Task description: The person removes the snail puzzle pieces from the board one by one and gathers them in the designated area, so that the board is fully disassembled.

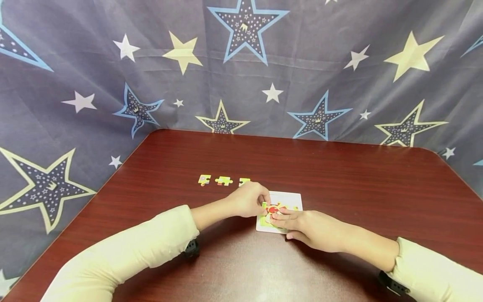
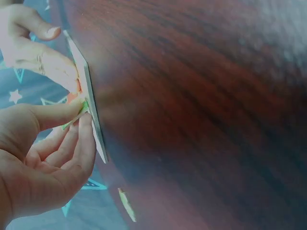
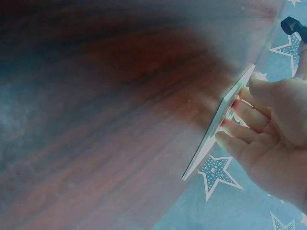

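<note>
A white puzzle tray (image 1: 291,198) lies flat on the table, with joined pieces in red, yellow and green (image 1: 272,209) on it. My left hand (image 1: 247,200) is at the tray's left side. Between its thumb and fingers it pinches a green-edged puzzle piece (image 2: 85,105), tilted against the tray; the piece's printed face is mostly hidden. From the right, my right hand (image 1: 318,230) rests extended fingertips on the joined pieces and covers part of them. In the right wrist view, those fingers (image 3: 252,117) reach over the tray's face with nothing gripped.
Three loose yellow-green puzzle pieces lie in a row behind my left hand: a left one (image 1: 204,179), a middle one (image 1: 224,180) and a right one (image 1: 244,181). The reddish-brown table (image 1: 339,176) meets a star-patterned curtain (image 1: 234,84) at the back and left.
</note>
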The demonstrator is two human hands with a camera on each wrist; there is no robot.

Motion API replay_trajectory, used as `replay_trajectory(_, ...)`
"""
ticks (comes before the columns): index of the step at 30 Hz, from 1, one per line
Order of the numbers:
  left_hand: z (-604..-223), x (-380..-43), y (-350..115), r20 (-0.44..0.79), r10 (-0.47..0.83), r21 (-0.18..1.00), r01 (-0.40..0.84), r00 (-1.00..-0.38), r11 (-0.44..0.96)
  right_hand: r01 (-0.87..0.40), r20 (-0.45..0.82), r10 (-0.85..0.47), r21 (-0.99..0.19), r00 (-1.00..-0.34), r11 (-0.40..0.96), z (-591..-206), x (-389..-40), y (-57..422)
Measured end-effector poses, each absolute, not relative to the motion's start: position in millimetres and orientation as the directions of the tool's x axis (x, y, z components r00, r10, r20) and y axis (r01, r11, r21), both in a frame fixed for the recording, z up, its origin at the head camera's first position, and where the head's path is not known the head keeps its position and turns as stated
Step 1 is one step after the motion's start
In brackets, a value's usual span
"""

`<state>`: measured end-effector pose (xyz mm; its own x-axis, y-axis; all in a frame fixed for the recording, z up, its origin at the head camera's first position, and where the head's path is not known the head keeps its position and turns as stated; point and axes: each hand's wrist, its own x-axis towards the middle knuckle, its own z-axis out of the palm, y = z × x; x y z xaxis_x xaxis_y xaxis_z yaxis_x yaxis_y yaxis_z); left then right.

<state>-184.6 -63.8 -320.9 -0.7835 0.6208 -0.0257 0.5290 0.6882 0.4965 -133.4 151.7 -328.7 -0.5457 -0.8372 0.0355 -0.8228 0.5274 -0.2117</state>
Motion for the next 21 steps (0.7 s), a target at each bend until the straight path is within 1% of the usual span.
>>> replay_trajectory(3,-324,-188,-66,-0.039,0.583,0.592,0.451,-0.812,0.668,-0.825,0.039,-0.839,-0.213,-0.542,0.523,-329,-134,152)
replay_trajectory(6,-325,-192,-67,-0.046,0.543,0.646,0.389,-0.838,0.656,-0.829,0.044,-0.841,-0.208,-0.539,0.52,-329,-135,153)
replay_trajectory(10,-322,-196,-67,-0.029,0.511,0.651,0.371,-0.859,0.662,-0.825,0.04,-0.839,-0.215,-0.543,0.523,-328,-135,154)
replay_trajectory(13,-321,-198,-69,-0.034,0.503,0.648,0.364,-0.864,0.669,-0.817,0.03,-0.835,-0.229,-0.55,0.529,-327,-134,154)
replay_trajectory(21,-317,-198,-80,-0.139,0.459,0.699,0.241,-0.877,0.673,-0.807,-0.015,-0.83,-0.223,-0.558,0.547,-327,-133,154)
